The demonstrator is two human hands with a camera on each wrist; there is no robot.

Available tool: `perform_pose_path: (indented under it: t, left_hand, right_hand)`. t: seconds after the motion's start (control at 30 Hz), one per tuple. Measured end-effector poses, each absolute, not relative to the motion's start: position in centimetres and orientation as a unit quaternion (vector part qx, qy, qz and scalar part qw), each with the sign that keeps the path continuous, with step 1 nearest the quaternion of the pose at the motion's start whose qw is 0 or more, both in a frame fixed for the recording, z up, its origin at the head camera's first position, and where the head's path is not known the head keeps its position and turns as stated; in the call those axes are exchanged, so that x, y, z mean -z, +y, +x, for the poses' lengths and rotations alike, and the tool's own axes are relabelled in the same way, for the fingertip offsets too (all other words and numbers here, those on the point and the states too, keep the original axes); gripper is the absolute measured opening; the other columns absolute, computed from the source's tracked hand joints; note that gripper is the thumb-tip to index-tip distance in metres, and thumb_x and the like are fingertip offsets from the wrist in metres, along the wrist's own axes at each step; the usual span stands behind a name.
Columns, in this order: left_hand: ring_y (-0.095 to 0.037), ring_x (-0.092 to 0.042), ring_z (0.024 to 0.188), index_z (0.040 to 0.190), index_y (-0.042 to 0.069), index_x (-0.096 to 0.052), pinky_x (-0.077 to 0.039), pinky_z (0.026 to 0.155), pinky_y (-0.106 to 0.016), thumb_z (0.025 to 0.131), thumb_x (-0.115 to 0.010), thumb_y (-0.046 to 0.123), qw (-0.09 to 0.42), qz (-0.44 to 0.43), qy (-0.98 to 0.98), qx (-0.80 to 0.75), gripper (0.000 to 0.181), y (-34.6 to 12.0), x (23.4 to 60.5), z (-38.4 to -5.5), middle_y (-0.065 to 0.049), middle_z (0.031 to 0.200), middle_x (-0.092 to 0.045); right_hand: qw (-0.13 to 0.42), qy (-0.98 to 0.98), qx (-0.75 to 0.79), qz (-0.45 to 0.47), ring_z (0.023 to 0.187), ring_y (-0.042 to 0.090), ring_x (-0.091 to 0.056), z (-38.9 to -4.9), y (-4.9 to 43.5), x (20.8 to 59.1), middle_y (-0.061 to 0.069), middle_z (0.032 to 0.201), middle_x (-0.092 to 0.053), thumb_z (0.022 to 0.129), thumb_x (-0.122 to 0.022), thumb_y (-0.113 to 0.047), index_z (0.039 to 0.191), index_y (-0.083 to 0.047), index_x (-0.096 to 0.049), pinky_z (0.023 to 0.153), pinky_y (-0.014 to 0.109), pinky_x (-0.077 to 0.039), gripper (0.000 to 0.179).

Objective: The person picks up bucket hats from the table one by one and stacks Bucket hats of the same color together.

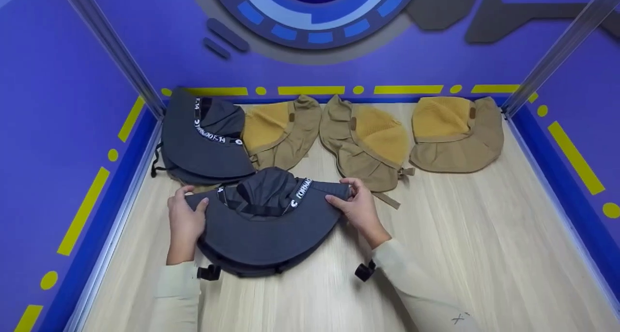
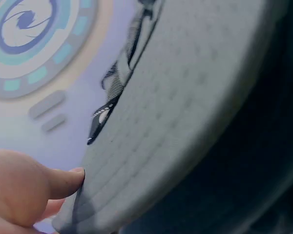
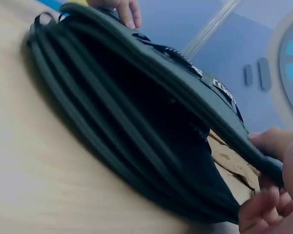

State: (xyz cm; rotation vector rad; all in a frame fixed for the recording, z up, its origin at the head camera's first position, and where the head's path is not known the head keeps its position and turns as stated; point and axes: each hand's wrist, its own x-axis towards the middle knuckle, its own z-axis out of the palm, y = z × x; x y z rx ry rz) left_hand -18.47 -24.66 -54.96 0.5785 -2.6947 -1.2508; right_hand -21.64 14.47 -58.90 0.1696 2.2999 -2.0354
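A dark grey wide-brimmed sun hat (image 1: 269,240) with a white-lettered band is raised at the front middle of the table. My left hand (image 1: 186,220) pinches one end of its brim, thumb on top. At the opposite end my right hand (image 1: 359,210) grips the brim between thumb and fingers. Several more dark brims (image 3: 95,139) lie stacked below it in the right wrist view, with a gap under the lifted hat. In the left wrist view the brim (image 2: 161,112) fills much of the frame, the left thumb on its edge.
At the back left lies another dark grey hat (image 1: 208,160), with a black cord at its side. A row of tan hats with yellow ribbed linings runs along the back: one beside it (image 1: 286,138), a middle one (image 1: 368,148) with a strap, and a right one (image 1: 457,150). Blue-purple walls (image 1: 63,128) enclose the table.
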Motion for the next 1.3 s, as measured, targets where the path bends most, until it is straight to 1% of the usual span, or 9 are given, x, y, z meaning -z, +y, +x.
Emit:
perform_pose_path:
  t: [0.1,0.27,0.5,0.6,0.7,0.83,1.0,1.13,1.3]
  left_hand:
    - [-0.055,-0.036,0.130,0.147,0.003,-0.044,-0.034,0.110,-0.062,0.104,-0.057,0.016,0.030,0.192,-0.906,0.376,0.047,-24.6,55.7,-18.6,-0.034,0.144,-0.035]
    - [-0.055,-0.030,0.131,0.147,0.010,-0.047,-0.033,0.104,-0.066,0.106,-0.055,0.023,-0.011,0.215,-0.917,0.335,0.044,-24.3,56.5,-18.8,-0.032,0.151,-0.030]
    - [-0.052,-0.027,0.131,0.144,0.011,-0.050,-0.032,0.103,-0.065,0.107,-0.050,0.023,-0.017,0.215,-0.918,0.334,0.039,-24.2,56.7,-18.8,-0.029,0.151,-0.029]
    - [-0.051,-0.026,0.131,0.143,0.010,-0.051,-0.032,0.103,-0.064,0.107,-0.047,0.023,-0.015,0.216,-0.916,0.338,0.039,-24.1,56.6,-18.8,-0.029,0.151,-0.030]
    - [-0.051,-0.025,0.133,0.143,0.009,-0.051,-0.031,0.104,-0.064,0.107,-0.045,0.023,-0.014,0.224,-0.913,0.340,0.039,-24.0,56.3,-19.0,-0.029,0.151,-0.029]
    - [-0.051,-0.024,0.135,0.142,0.009,-0.051,-0.026,0.105,-0.066,0.107,-0.044,0.024,-0.007,0.240,-0.911,0.334,0.039,-23.7,55.8,-19.2,-0.029,0.152,-0.029]
    - [-0.051,-0.022,0.135,0.139,0.008,-0.051,-0.022,0.105,-0.067,0.108,-0.042,0.025,-0.002,0.238,-0.914,0.329,0.037,-23.3,54.8,-19.9,-0.029,0.151,-0.029]
    - [-0.052,-0.024,0.133,0.140,0.009,-0.050,-0.023,0.104,-0.067,0.108,-0.042,0.027,-0.031,0.219,-0.922,0.318,0.037,-23.3,54.3,-20.5,-0.030,0.151,-0.030]
    - [-0.053,-0.026,0.133,0.140,0.010,-0.052,-0.025,0.105,-0.067,0.107,-0.047,0.026,-0.069,0.209,-0.926,0.306,0.036,-23.6,54.2,-21.0,-0.031,0.151,-0.031]
  right_hand:
    - [0.026,0.798,0.600,0.052,0.077,0.013,-0.064,-21.6,14.4,59.3,0.008,0.097,-0.065,0.081,-0.088,-0.015,0.131,-0.002,-0.058,0.067,0.023,-0.054,0.060]
    - [0.017,0.843,0.536,0.036,0.097,0.020,-0.060,-21.6,14.4,60.0,0.013,0.110,-0.063,0.082,-0.088,-0.021,0.128,-0.002,-0.061,0.086,0.032,-0.049,0.056]
    - [-0.002,0.868,0.495,0.030,0.111,0.031,-0.054,-21.6,14.2,60.0,0.019,0.121,-0.055,0.081,-0.088,-0.027,0.126,-0.003,-0.064,0.102,0.043,-0.044,0.057]
    - [-0.035,0.880,0.473,0.023,0.121,0.035,-0.048,-21.7,13.7,59.5,0.018,0.130,-0.049,0.081,-0.088,-0.027,0.128,-0.006,-0.064,0.107,0.047,-0.041,0.057]
    - [-0.098,0.893,0.439,-0.032,0.133,0.037,-0.039,-21.7,12.3,58.6,0.018,0.145,-0.043,0.080,-0.087,-0.030,0.129,-0.013,-0.066,0.113,0.052,-0.035,0.056]
    - [-0.153,0.892,0.374,-0.202,0.148,0.039,-0.031,-21.2,9.0,57.0,0.016,0.161,-0.036,0.085,-0.081,-0.041,0.129,-0.020,-0.069,0.119,0.062,-0.026,0.050]
    - [-0.071,0.873,0.298,-0.379,0.155,0.045,-0.020,-19.9,4.8,55.9,0.011,0.170,-0.023,0.093,-0.064,-0.062,0.146,-0.033,-0.057,0.119,0.072,-0.019,0.061]
    - [-0.007,0.890,0.230,-0.393,0.155,0.052,-0.011,-19.3,2.8,56.9,0.008,0.173,-0.013,0.088,-0.056,-0.078,0.157,-0.041,-0.038,0.119,0.075,-0.014,0.080]
    - [0.017,0.916,0.142,-0.376,0.156,0.052,-0.008,-19.0,1.9,58.9,0.006,0.174,-0.010,0.081,-0.050,-0.089,0.160,-0.045,-0.027,0.121,0.072,-0.012,0.093]
